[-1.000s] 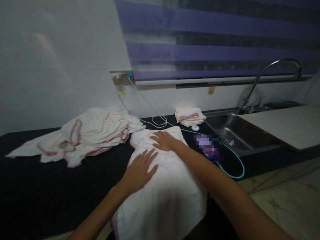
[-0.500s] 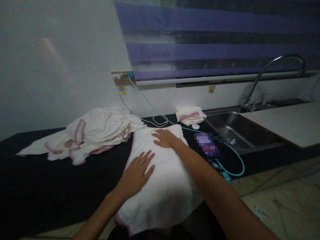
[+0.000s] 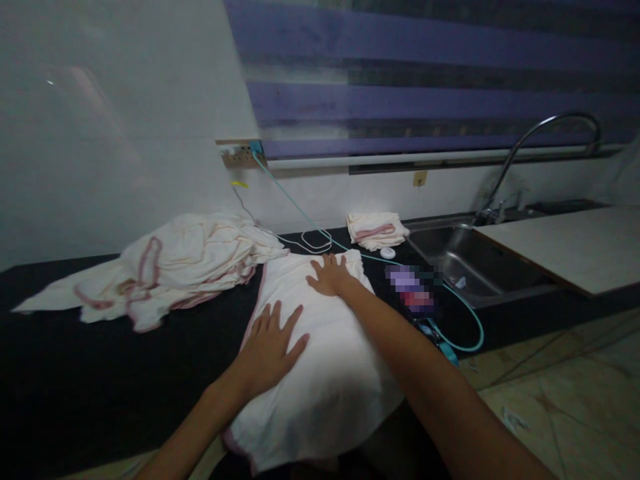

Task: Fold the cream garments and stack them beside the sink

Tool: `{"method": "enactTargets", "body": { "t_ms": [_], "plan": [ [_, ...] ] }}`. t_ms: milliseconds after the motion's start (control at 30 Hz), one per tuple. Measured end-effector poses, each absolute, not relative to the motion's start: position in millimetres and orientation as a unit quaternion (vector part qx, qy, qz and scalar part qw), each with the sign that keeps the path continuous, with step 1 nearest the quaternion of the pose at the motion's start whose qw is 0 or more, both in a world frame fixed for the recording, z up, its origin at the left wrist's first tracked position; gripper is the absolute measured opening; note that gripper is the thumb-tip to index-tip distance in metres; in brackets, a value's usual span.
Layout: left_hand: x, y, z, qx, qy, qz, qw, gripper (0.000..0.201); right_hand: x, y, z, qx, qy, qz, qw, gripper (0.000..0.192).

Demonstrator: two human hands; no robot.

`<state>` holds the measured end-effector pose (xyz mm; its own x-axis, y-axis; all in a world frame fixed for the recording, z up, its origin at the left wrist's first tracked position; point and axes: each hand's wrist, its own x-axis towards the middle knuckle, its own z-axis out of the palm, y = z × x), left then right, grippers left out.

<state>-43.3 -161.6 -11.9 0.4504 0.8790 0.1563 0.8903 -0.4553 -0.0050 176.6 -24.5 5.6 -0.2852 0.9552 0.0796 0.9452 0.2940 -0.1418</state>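
A white cloth with a pink edge [image 3: 325, 360] lies spread on the dark counter, its near end hanging over the front edge. My left hand [image 3: 270, 350] rests flat on the cloth's left side with fingers spread. Farther up, near the cloth's far end, my right hand [image 3: 329, 275] also lies open on it, palm down. To the left is a crumpled heap of similar pink-edged cloths [image 3: 200, 257]. A folded stack of cloth [image 3: 377, 229] sits by the wall, close to the sink.
Right of the cloth are a phone [image 3: 413, 290], blurred out in part, a teal cable [image 3: 477, 327] and a small white round object [image 3: 388, 253]. Beyond them come the steel sink [image 3: 480, 267], its faucet [image 3: 510, 157] and a pale board [image 3: 560, 243]. A socket strip [image 3: 243, 155] is on the wall.
The fingers of my right hand have spread and moved slightly toward the cloth's far edge. My left hand's fingers are wider apart. The view has shifted a little.
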Motion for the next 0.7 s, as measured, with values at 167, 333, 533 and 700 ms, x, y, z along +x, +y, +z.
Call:
{"method": "enactTargets", "body": {
  "t_ms": [167,333,533,700],
  "plan": [
    [-44.6,-164.5,-11.8,-0.853,-0.511,-0.088,0.055,0.070,175.9,-21.0,5.2,-0.591,-0.804,0.040,0.060,0.078],
    [-46.7,-166.8,-11.0,-0.856,-0.509,-0.084,0.048,0.069,177.2,-21.1,3.0,-0.587,-0.806,0.034,0.067,0.079],
    [-46.5,-165.8,-10.7,-0.859,-0.500,-0.100,0.050,0.066,178.3,-21.4,1.1,-0.587,-0.805,0.025,0.081,0.078],
    [-45.3,-166.4,-9.3,-0.859,-0.500,-0.097,0.053,0.065,178.3,-20.9,0.5,-0.585,-0.806,0.025,0.086,0.078]
  ]
}}
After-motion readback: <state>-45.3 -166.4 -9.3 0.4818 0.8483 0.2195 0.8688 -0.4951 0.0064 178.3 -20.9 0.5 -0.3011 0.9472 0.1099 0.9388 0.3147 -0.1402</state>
